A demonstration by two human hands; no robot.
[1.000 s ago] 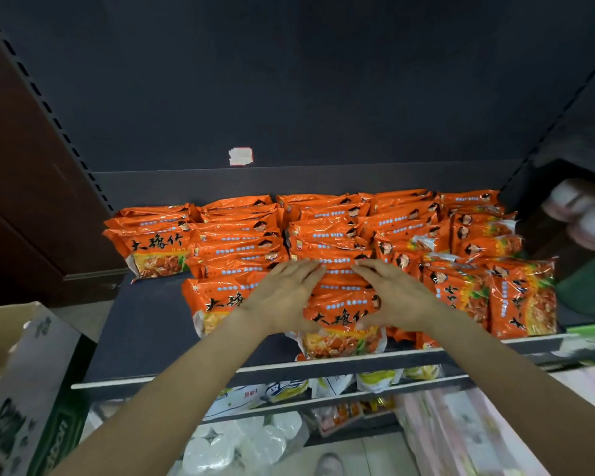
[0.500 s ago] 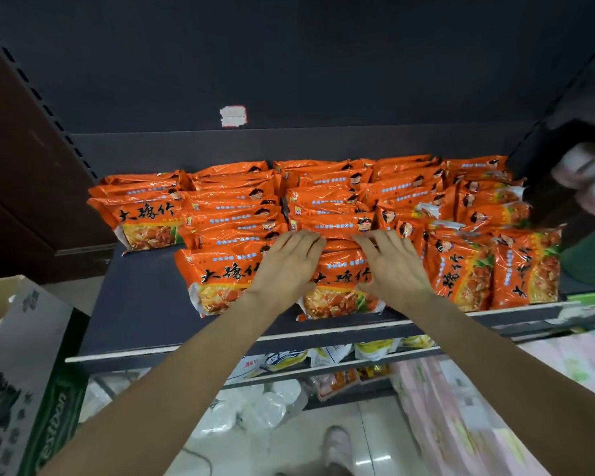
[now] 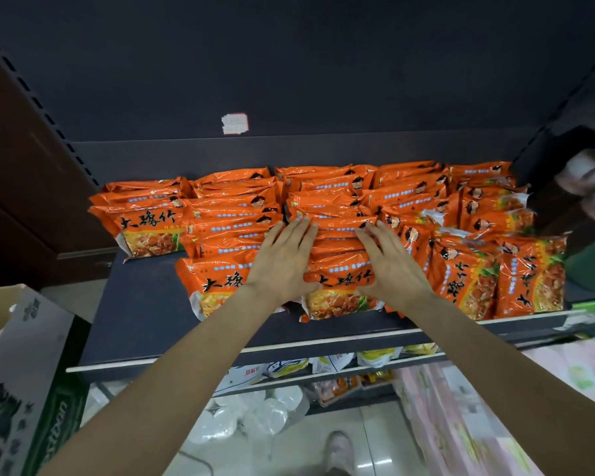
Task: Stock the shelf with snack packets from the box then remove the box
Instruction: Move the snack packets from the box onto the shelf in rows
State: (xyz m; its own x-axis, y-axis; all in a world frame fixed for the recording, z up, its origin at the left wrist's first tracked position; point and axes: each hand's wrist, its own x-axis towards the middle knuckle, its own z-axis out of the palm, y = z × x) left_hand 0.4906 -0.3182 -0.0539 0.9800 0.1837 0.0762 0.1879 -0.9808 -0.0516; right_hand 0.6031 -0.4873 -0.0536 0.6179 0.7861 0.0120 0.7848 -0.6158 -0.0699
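Several rows of orange snack packets [image 3: 231,218] lie overlapped on the dark shelf [image 3: 141,314]. My left hand [image 3: 282,262] and my right hand [image 3: 389,266] lie flat, fingers straight, on either side of the middle row, pressing on its front packets [image 3: 340,297]. The cardboard box [image 3: 18,372] stands at the lower left, open at the top, its inside hidden.
The shelf's left front part is bare. Its front lip [image 3: 289,348] runs below my forearms. Lower shelves hold white and yellow packs [image 3: 375,359] and white bags [image 3: 251,413]. Pink wrapped goods [image 3: 461,407] stack at the lower right. A shoe [image 3: 337,448] shows on the floor.
Both hands slid the middle row of packets back from the shelf's front edge, and their fingers have stretched out flatter over the packets. The view has tilted slightly.
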